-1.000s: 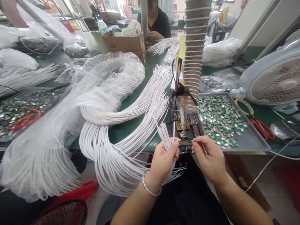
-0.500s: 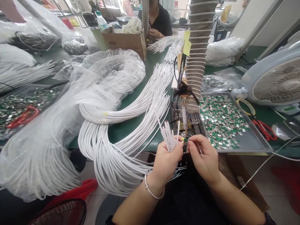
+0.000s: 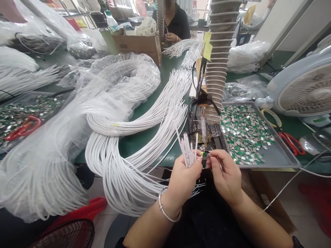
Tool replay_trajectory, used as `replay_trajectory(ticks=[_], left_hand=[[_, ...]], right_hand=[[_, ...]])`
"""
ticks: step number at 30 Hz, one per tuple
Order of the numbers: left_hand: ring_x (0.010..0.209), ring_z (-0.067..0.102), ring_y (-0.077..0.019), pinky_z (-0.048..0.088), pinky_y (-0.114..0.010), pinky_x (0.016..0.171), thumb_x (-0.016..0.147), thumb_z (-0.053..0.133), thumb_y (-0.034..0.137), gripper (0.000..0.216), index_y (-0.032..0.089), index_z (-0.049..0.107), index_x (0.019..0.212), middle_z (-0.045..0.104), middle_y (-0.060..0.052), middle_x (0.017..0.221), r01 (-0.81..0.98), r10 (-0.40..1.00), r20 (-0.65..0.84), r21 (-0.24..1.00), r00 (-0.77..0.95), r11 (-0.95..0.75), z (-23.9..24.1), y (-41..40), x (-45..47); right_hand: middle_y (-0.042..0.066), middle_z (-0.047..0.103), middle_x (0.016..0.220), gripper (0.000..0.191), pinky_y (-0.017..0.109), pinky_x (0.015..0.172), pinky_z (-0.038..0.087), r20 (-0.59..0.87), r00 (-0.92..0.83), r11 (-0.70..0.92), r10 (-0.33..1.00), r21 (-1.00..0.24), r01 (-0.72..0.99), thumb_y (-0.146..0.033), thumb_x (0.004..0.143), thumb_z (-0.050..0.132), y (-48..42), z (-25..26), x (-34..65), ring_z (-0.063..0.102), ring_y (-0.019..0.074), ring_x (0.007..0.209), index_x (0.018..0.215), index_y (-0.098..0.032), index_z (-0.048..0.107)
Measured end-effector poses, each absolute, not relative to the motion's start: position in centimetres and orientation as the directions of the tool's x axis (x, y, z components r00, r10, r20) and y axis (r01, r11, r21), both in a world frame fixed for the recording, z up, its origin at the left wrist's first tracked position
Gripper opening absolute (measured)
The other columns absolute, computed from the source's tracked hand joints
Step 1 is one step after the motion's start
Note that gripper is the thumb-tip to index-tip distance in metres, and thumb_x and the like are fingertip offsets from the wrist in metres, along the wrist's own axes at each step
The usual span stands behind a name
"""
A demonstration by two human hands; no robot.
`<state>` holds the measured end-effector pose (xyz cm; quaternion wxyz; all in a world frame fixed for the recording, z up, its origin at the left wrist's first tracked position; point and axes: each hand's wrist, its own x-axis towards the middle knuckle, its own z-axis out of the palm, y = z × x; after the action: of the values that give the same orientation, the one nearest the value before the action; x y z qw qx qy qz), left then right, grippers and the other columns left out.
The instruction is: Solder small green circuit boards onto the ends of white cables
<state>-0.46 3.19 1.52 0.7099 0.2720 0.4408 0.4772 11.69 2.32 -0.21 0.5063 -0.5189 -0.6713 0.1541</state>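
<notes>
My left hand is closed around a bunch of white cables, whose cut ends stick up and show small reddish tips. At its fingertips, near a yellow covering, sits a small green circuit board. My right hand pinches a thin solder wire close to that board; its fingertips partly hide the contact. Just above both hands stands a soldering iron, fixed tip down in a holder. Long white cables curve from the table to beneath my left hand.
A grey tray of small green and metal boards lies right, beside red-handled scissors and a fan. A ribbed hose hangs above the iron. Bagged cables lie left. A person sits opposite behind a cardboard box.
My right hand has shifted slightly, its fingers turning a little at the board. The left hand and its cable bunch stay nearly in place.
</notes>
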Motion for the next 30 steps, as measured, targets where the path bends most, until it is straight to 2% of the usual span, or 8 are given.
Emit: replay_trajectory(ticks=[3, 5, 8, 11, 18, 30], left_hand=[[0.038, 0.025, -0.002, 0.019, -0.017, 0.04, 0.072, 0.064, 0.022, 0.016, 0.015, 0.054, 0.082, 0.035, 0.011, 0.045, -0.453, 0.904, -0.395, 0.784, 0.164, 0.425, 1.7, 3.4, -0.3], [0.039, 0.026, -0.0019, 0.018, -0.016, 0.039, 0.07, 0.066, 0.022, 0.018, 0.015, 0.053, 0.08, 0.035, 0.011, 0.045, -0.459, 0.896, -0.414, 0.772, 0.162, 0.44, 1.9, 3.6, -0.2], [0.038, 0.026, -0.0022, 0.018, -0.016, 0.039, 0.068, 0.068, 0.024, 0.021, 0.015, 0.053, 0.08, 0.034, 0.011, 0.044, -0.463, 0.89, -0.424, 0.763, 0.171, 0.452, 2.1, 3.7, -0.2], [0.038, 0.026, -0.0021, 0.018, -0.016, 0.039, 0.068, 0.068, 0.024, 0.021, 0.015, 0.053, 0.08, 0.034, 0.011, 0.044, -0.464, 0.887, -0.426, 0.758, 0.18, 0.458, 2.4, 3.8, -0.1], [0.039, 0.024, -0.0021, 0.018, -0.016, 0.039, 0.073, 0.064, 0.023, 0.017, 0.014, 0.053, 0.081, 0.034, 0.011, 0.044, -0.484, 0.896, -0.394, 0.755, 0.205, 0.443, 2.5, 3.8, -0.1], [0.039, 0.026, -0.0025, 0.02, -0.016, 0.039, 0.073, 0.064, 0.021, 0.015, 0.015, 0.053, 0.081, 0.034, 0.011, 0.044, -0.495, 0.896, -0.394, 0.748, 0.206, 0.443, 2.7, 3.8, -0.1]], right_hand=[[0.008, 0.063, 0.092, 0.026, 0.031, 0.06, 0.056, 0.651, 0.014, 0.508, 0.759, -0.606, 0.613, -0.012, 0.087, 0.042, 2.3, -0.7, 12.1, 0.062, 0.0138, 0.066, 0.107, -0.021, 0.056], [0.01, 0.064, 0.098, 0.03, 0.033, 0.062, 0.057, 0.702, 0.009, 0.548, 0.712, -0.564, 0.617, -0.012, 0.088, 0.04, 2.2, -1.0, 12.3, 0.064, 0.0156, 0.07, 0.112, -0.021, 0.055], [0.009, 0.067, 0.096, 0.029, 0.034, 0.06, 0.059, 0.705, 0.076, 0.555, 0.705, -0.614, 0.561, -0.017, 0.09, 0.04, 2.1, -1.4, 12.4, 0.067, 0.0164, 0.07, 0.116, -0.021, 0.051], [0.007, 0.07, 0.091, 0.023, 0.033, 0.061, 0.06, 0.687, 0.107, 0.55, 0.718, -0.655, 0.518, -0.017, 0.09, 0.042, 2.0, -1.5, 12.3, 0.069, 0.0167, 0.072, 0.11, -0.021, 0.052], [0.006, 0.071, 0.093, 0.025, 0.036, 0.069, 0.059, 0.745, 0.024, 0.612, 0.667, -0.565, 0.553, -0.008, 0.085, 0.048, 2.2, -1.3, 12.5, 0.07, 0.0192, 0.084, 0.102, -0.023, 0.059], [0.008, 0.067, 0.091, 0.026, 0.035, 0.07, 0.058, 0.788, -0.016, 0.61, 0.615, -0.462, 0.644, -0.007, 0.083, 0.052, 2.7, -0.6, 12.1, 0.066, 0.0187, 0.084, 0.101, -0.023, 0.062]])
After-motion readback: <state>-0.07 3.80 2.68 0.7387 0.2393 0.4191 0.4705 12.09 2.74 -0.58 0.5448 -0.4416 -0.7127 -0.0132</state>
